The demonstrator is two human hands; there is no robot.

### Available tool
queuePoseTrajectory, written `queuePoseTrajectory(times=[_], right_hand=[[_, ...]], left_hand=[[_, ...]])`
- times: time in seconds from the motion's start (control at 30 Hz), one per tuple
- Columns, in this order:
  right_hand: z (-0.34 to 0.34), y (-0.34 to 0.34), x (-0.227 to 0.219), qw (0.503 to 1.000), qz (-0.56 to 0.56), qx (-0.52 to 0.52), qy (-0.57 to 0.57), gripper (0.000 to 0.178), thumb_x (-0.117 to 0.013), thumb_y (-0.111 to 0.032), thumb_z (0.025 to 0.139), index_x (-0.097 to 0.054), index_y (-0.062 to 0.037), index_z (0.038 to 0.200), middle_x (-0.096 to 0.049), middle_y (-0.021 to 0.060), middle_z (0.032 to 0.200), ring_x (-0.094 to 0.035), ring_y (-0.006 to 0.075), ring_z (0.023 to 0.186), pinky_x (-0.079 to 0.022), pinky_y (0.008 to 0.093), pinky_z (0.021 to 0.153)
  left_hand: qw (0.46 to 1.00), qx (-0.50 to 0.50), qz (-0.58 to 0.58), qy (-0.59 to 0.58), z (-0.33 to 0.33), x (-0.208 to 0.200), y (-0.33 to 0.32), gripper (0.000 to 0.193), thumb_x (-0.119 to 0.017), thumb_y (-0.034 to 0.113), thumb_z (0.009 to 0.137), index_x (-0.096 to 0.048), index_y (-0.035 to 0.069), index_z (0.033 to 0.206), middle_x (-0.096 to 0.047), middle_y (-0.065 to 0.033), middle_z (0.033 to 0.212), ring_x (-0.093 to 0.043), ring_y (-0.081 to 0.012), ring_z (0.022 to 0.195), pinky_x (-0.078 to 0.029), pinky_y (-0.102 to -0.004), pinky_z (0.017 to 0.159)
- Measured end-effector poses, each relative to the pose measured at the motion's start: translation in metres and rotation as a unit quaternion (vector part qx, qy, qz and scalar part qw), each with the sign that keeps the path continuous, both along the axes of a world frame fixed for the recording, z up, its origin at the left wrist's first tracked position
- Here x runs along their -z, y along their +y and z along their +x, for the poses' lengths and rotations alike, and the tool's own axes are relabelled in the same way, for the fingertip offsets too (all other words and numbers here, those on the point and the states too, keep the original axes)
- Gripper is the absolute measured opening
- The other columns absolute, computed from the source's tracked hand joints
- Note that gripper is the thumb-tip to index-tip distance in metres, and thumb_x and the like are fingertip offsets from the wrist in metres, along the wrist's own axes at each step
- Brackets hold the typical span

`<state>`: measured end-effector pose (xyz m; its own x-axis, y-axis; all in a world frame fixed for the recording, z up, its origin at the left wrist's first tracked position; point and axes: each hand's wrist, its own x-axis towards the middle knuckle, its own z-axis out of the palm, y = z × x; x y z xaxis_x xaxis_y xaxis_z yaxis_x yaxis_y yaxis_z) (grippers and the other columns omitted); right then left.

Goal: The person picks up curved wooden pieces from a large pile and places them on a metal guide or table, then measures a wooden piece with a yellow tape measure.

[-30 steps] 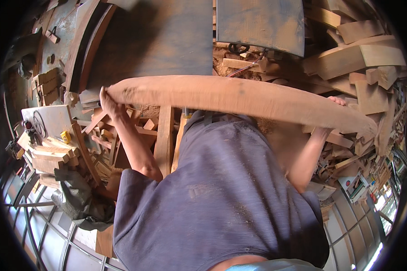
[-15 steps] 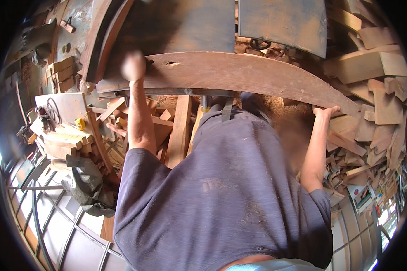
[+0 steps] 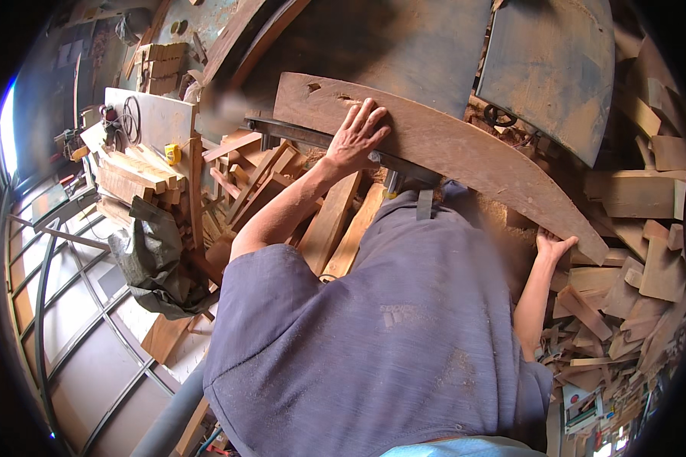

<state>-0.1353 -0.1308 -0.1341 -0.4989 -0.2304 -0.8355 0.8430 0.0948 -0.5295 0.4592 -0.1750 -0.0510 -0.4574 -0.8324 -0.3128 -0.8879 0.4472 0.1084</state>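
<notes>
A long curved wooden board (image 3: 450, 145) lies across the near side of a dark metal machine table (image 3: 389, 46). Its outer edge arcs away from me, and it tapers toward the right end. Two dark knots or gouges show near its squared left end. My left hand (image 3: 356, 139) rests on the board left of its middle, fingers stretched and slightly apart, palm by the near edge. At the tapered right end, my right hand (image 3: 554, 245) grips the near edge; its thumb sticks out to the right and the other fingers are partly hidden by the board.
Offcuts (image 3: 663, 266) are heaped along the right. More timber lengths (image 3: 331, 228) lie below the table on the left, near a stack of wood strips (image 3: 141, 171) and a crumpled dark sack (image 3: 156, 266). A second metal table (image 3: 549, 68) and a small handwheel (image 3: 499, 116) are beyond the board.
My left hand, blurred at the board's left end before, now lies flat on the wood. The board is angled more down to the right in view; the whole view has turned as well.
</notes>
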Motion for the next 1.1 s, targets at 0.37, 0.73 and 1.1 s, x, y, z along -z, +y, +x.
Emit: queuePoseTrajectory(times=[0.37, 0.73, 1.1], right_hand=[[0.026, -0.004, 0.010, 0.996, -0.064, -0.062, 0.000, 0.084, -0.055, -0.078, 0.090, -0.053, -0.0141, 0.143, -0.053, 0.0035, 0.148, -0.048, 0.0262, 0.135, -0.039, 0.0512, 0.116], [0.020, -0.006, -0.003, 0.995, -0.050, -0.082, -0.038, 0.073, -0.067, -0.062, 0.093, -0.050, -0.0147, 0.146, -0.046, 0.0086, 0.153, -0.045, 0.0306, 0.136, -0.038, 0.0545, 0.116], [0.043, -0.013, 0.009, 0.992, -0.047, -0.102, -0.050, 0.077, -0.073, -0.049, 0.094, -0.044, -0.0005, 0.145, -0.050, 0.0151, 0.145, -0.049, 0.0322, 0.133, -0.042, 0.0520, 0.116]], left_hand=[[0.993, -0.009, -0.096, 0.075, 0.044, 0.012, -0.012, 0.089, -0.091, 0.046, 0.060, -0.059, 0.007, 0.133, -0.044, -0.0140, 0.148, -0.038, -0.0365, 0.142, -0.036, -0.0487, 0.118], [0.995, 0.066, -0.072, 0.012, 0.038, -0.003, -0.047, 0.090, -0.092, 0.047, 0.055, -0.060, 0.012, 0.132, -0.033, -0.0232, 0.154, -0.025, -0.0475, 0.148, -0.023, -0.0616, 0.121], [0.995, 0.050, -0.084, -0.010, 0.046, -0.006, -0.056, 0.077, -0.083, 0.037, 0.063, -0.062, 0.021, 0.135, -0.038, -0.0188, 0.153, -0.029, -0.0422, 0.149, -0.025, -0.0552, 0.123]])
